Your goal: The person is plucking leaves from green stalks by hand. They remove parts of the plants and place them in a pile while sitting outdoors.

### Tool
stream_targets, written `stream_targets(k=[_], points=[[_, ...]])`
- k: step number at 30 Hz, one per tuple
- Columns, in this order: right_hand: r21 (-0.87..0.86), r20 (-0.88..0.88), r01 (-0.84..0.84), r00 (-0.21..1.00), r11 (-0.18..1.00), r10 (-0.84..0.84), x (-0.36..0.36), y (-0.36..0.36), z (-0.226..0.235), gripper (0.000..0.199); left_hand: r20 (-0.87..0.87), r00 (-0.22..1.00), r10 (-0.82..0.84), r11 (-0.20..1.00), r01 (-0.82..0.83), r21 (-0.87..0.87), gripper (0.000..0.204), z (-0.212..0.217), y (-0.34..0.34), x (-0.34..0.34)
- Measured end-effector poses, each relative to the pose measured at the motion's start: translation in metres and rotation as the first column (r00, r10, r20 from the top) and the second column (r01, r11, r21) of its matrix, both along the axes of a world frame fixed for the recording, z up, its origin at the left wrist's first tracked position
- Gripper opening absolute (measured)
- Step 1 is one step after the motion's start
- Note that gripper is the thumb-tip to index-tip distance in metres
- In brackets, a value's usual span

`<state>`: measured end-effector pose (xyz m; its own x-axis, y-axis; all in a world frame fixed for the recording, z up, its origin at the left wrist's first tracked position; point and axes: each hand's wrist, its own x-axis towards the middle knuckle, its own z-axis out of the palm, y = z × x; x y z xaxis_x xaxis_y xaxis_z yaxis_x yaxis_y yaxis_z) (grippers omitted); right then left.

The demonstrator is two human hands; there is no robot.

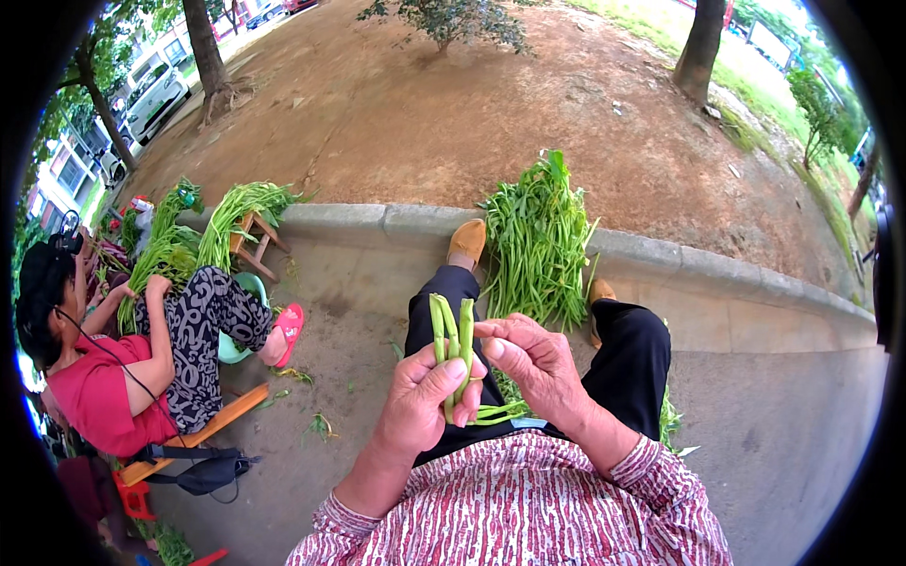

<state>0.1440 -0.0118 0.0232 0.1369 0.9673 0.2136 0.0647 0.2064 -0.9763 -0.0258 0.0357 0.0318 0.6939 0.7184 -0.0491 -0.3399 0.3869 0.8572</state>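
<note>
Outdoors on pavement by a curb (661,259), a seated co-worker (113,368) sorts greens at left. Centre, the left hand (420,401) grips cut green stems (451,344) upright; the right hand (533,363) pinches their tops, before a leafy pile (538,241).

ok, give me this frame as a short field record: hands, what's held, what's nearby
setting: outdoors, paved strip beside a concrete curb, bare dirt beyond
left hand: closed around a small bunch of green stems, held upright
right hand: fingertips pinching the top of the same stems
lap: a few more green stems lying under the hands
ahead: pile of leafy greens against the curb, between the person's feet
other person: seated at left, red top, handling their own greens
</note>
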Motion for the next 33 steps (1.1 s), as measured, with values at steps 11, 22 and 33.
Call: stream_targets(k=[11, 22, 33], points=[[-0.025, -0.190, -0.065, 0.980, 0.998, 0.059, -0.001, -0.006, 0.023, 0.019, -0.014, 0.999, -0.029, 0.999, 0.029, 0.026, 0.033, 0.005, -0.012, 0.008], [-0.146, -0.333, -0.141, 0.939, 0.979, 0.086, 0.005, -0.001, 0.012, 0.028, 0.119, 0.989, -0.084, 0.981, 0.103, -0.166, 0.039, 0.004, -0.009, 0.007], [-0.205, -0.413, -0.242, 0.900, 0.948, 0.140, 0.005, -0.012, -0.006, 0.040, -0.008, 1.000, 0.027, 0.996, -0.028, -0.085, 0.037, 0.004, -0.011, 0.011]])
